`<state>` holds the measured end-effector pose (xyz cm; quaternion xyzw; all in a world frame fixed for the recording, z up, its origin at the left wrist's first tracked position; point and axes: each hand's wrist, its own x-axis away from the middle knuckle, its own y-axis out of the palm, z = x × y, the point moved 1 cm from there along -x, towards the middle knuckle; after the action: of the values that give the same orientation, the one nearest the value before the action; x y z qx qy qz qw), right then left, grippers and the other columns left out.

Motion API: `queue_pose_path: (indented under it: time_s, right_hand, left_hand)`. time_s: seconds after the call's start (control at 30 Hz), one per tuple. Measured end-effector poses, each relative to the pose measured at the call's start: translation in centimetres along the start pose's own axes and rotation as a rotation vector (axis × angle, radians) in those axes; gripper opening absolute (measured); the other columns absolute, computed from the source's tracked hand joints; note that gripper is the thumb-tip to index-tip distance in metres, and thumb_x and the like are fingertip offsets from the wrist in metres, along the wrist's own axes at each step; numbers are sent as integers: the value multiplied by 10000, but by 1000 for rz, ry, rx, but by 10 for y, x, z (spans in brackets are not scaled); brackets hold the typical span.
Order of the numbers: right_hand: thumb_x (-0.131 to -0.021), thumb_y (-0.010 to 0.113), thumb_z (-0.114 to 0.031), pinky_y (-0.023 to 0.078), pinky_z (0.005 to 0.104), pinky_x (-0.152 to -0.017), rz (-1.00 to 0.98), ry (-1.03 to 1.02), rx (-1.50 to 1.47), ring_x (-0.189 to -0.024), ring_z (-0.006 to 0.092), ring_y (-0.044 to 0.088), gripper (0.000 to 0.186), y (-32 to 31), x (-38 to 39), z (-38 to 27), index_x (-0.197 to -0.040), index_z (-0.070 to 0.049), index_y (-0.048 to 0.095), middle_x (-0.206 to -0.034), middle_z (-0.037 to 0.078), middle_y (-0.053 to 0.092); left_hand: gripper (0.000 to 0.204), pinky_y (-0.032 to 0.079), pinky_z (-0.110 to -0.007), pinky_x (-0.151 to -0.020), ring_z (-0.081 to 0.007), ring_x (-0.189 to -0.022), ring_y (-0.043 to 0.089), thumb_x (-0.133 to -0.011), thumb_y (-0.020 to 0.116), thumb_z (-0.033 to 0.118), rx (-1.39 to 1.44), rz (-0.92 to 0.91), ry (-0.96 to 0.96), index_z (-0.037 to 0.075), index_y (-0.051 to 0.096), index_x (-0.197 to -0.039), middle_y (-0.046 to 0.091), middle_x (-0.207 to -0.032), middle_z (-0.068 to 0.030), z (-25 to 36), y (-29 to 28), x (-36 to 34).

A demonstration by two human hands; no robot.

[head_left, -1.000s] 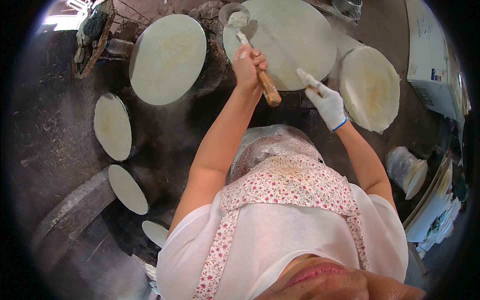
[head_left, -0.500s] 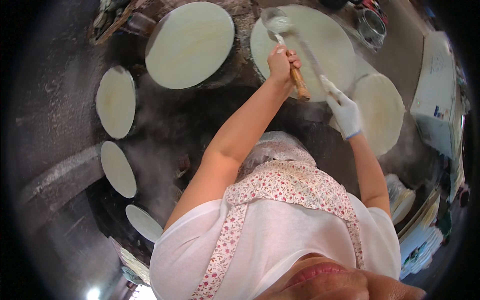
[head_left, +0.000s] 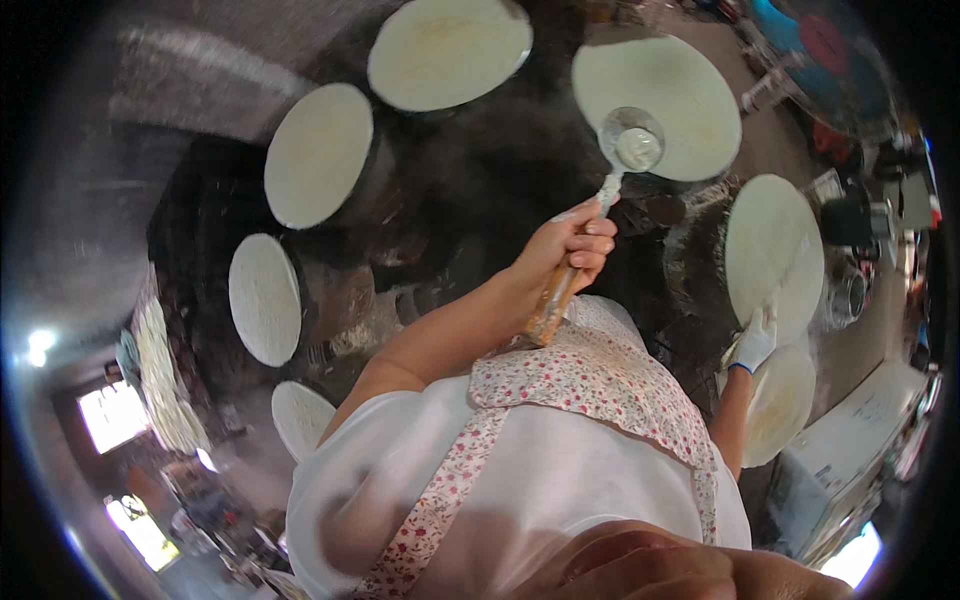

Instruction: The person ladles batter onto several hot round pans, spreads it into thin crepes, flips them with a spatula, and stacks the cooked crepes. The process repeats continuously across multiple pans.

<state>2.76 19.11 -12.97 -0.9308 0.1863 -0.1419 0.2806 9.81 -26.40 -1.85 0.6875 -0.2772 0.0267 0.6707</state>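
Note:
My left hand (head_left: pixel 572 254) is wrapped round the wooden handle of a metal ladle (head_left: pixel 607 185), whose bowl holds white batter (head_left: pixel 638 148). The bowl hangs over the lower edge of a large round flatbread (head_left: pixel 660 85) on a griddle. My right hand (head_left: pixel 755 341), in a white glove, is at the near edge of another thin round flatbread (head_left: pixel 772 235). Its fingers are closed on a long thin spatula, faint against the pale surface and hard to make out. A further flatbread (head_left: pixel 783 405) lies just below the glove.
More round flatbreads lie in an arc to the left, at the top (head_left: pixel 450 52), upper left (head_left: pixel 318 155) and left (head_left: pixel 265 300). Steam drifts over the dark middle. A white box (head_left: pixel 850 440) stands at the lower right; a glass jar (head_left: pixel 848 295) is at the right.
The view has swung, so the flatbreads sit elsewhere in it. The ladle has left the flatbread it was over beside the spatula. My hands are farther apart, the right over a flatbread at right.

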Motion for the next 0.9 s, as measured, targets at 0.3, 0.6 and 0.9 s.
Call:
queue_pose_path:
  time_s: [0.3,0.6,0.9]
  right_hand:
    - [-982,651,-45,420,251,-746,-635,-175,-312,-887,89,516,549,238,182,-146,-1522,-87,567,-1311,54,655]
    - [-1022,618,-134,371,216,-489,-1108,-463,-194,-590,24,425,596,378,172,-364,-1602,-191,494,-912,-54,613]
    - [-1037,628,-173,418,195,-676,-1127,-524,-81,-798,34,512,525,463,49,-322,-1549,-83,551,-1123,-24,669]
  left_hand:
    - [343,299,-157,-393,5,-510,302,-1126,537,212,9,148,469,106,507,-1451,403,-781,48,103,-82,180]
    - [253,347,-186,-404,-24,-497,324,-1142,505,206,80,132,812,3,573,-1275,417,-813,24,183,-69,167]
    - [114,394,-251,-535,-69,-593,422,-1109,492,131,68,163,919,76,468,-1013,456,-831,2,340,-49,-13]
